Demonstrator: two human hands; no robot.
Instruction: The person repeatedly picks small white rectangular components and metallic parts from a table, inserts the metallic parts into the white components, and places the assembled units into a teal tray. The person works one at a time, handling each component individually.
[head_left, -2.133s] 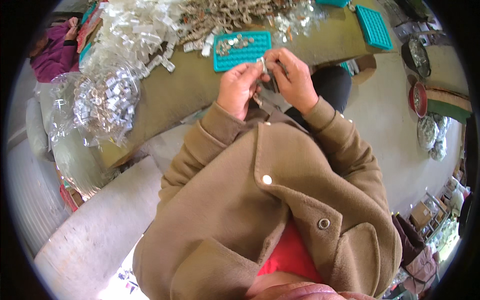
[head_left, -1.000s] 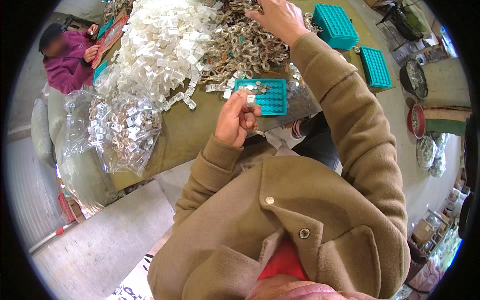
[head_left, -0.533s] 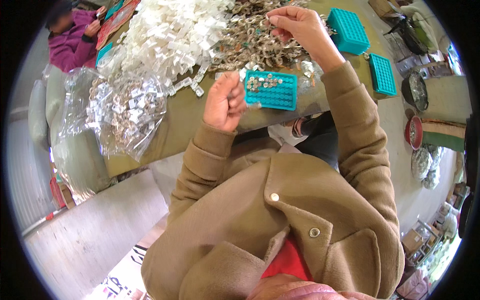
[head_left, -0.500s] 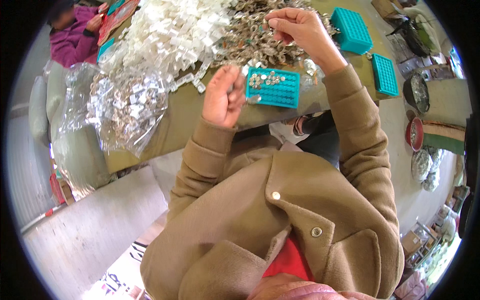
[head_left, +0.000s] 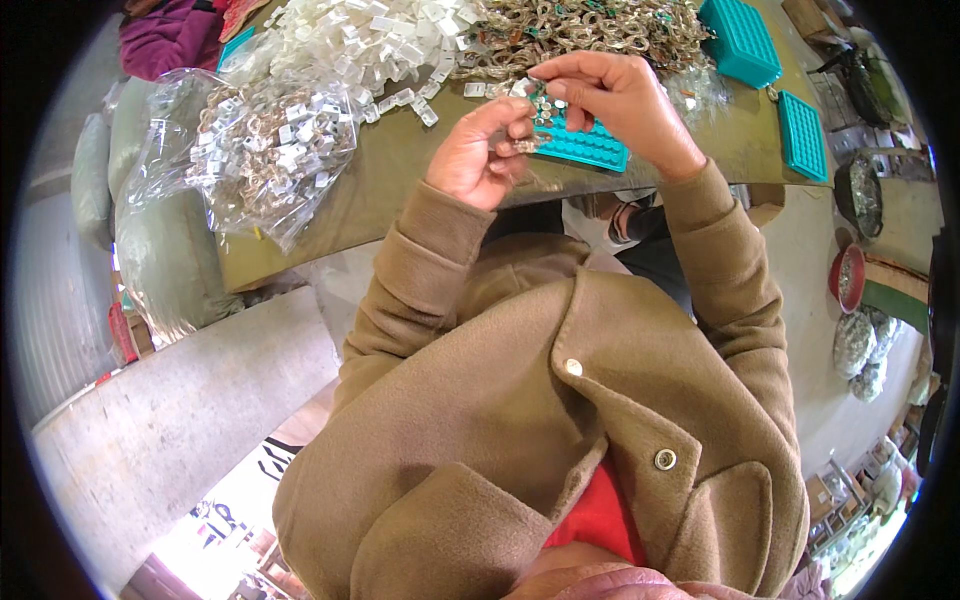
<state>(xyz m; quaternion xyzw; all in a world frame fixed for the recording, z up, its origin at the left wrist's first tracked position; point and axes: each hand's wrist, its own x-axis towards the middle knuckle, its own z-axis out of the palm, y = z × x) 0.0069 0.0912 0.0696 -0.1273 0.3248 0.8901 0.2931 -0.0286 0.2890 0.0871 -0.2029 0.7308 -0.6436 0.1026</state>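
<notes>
My left hand [head_left: 478, 155] is closed, with a small shiny brownish piece [head_left: 530, 145] at its fingers. Its exact kind is too small to tell. Facing it, my right hand [head_left: 622, 105] bends over the teal tray [head_left: 598, 150], thumb and forefinger pinched close together. Whatever they may pinch cannot be made out. Small round silvery pieces [head_left: 545, 108] show at the tray's far left part, between my hands; my right hand covers part of the tray. Beyond lies a heap of shiny brownish loops [head_left: 600, 35]; to its left is a heap of translucent white plastic pieces [head_left: 370, 35].
A clear plastic bag [head_left: 275, 150] of white pieces and brownish loops lies on the table's left. Stacked teal trays [head_left: 740, 45] and another teal tray [head_left: 801, 135] stand at the right. Part of another person in a purple sleeve [head_left: 170, 40] shows at far left.
My right hand has come down and toward the left, from the brownish heap to the teal tray. My left hand has shifted right, and the hands are closer together. The view has shifted somewhat.
</notes>
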